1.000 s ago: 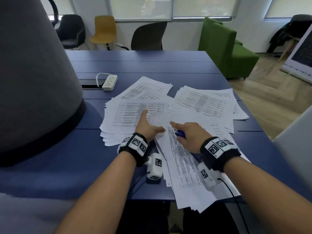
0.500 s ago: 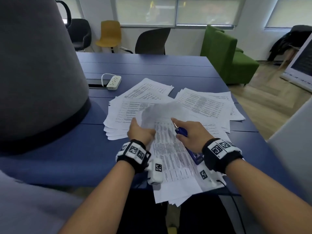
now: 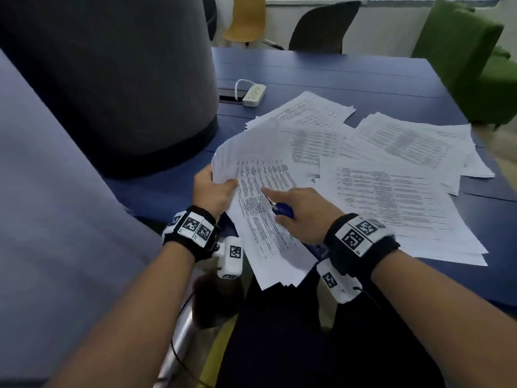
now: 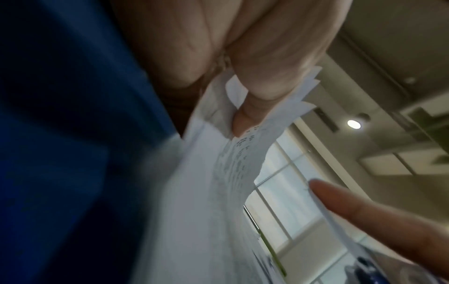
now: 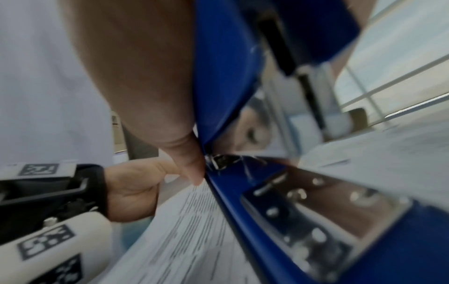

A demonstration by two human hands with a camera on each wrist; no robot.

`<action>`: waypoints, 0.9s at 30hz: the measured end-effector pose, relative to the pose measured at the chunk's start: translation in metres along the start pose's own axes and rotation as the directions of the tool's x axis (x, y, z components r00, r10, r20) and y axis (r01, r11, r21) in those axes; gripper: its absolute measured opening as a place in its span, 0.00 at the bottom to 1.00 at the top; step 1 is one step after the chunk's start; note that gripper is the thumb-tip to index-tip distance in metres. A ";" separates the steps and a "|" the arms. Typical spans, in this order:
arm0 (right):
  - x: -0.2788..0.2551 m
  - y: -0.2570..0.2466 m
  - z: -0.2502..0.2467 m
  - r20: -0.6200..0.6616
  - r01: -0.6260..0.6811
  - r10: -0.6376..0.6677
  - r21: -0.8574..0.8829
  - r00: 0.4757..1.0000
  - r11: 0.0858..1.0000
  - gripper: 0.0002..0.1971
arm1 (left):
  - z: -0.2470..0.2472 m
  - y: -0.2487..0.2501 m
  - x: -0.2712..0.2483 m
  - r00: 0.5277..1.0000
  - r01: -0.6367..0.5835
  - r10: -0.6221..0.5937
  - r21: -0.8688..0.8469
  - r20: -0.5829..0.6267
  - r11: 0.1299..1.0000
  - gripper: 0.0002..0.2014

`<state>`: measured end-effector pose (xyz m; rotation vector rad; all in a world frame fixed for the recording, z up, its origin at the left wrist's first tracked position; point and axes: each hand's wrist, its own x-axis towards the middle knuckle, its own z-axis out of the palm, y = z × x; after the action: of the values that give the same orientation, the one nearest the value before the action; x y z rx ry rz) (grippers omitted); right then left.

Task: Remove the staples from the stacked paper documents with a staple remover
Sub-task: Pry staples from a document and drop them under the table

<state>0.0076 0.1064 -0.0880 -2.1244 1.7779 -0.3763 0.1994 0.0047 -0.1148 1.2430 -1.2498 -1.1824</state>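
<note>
1. Far left, a big grey cone-shaped fabric shade (image 3: pixel 112 79) stands on the dark blue counter (image 3: pixel 335 77), with a white power strip (image 3: pixel 254 95) just beside its right edge.
2. The left hand (image 3: pixel 214 191) pinches the corner of a stapled bundle of white printed sheets (image 3: pixel 260 191), thumb on top and fingers beneath; the left wrist view shows the thumb (image 4: pixel 262 76) pressed onto the fanned corner. The bundle is lifted off the counter and its near end hangs past the counter's edge.
3. The right hand (image 3: pixel 302 214) is curled round a blue plastic and metal staple remover (image 3: pixel 282 210), forefinger stretched out straight along it and lying on the printed page. In the right wrist view the tool's blue body (image 5: pixel 218 76) fills the frame, too blurred to tell how its metal tip stands.
4. To the right, more loose white printed papers (image 3: pixel 391 197) lie fanned and overlapping across the counter.
5. Beyond the counter's far right corner stands a green upholstered sofa (image 3: pixel 470 51).
</note>
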 end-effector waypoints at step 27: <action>-0.002 0.050 -0.055 -0.191 -0.252 0.282 0.169 0.940 0.953 0.31 | 0.024 0.116 0.116 0.959 -0.273 0.280 -0.111 0.045 0.956 0.18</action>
<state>-0.0605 0.0955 -0.0596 -1.7687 2.0593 -0.6573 0.1691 -0.1112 0.0003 0.9271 -1.3404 -1.0705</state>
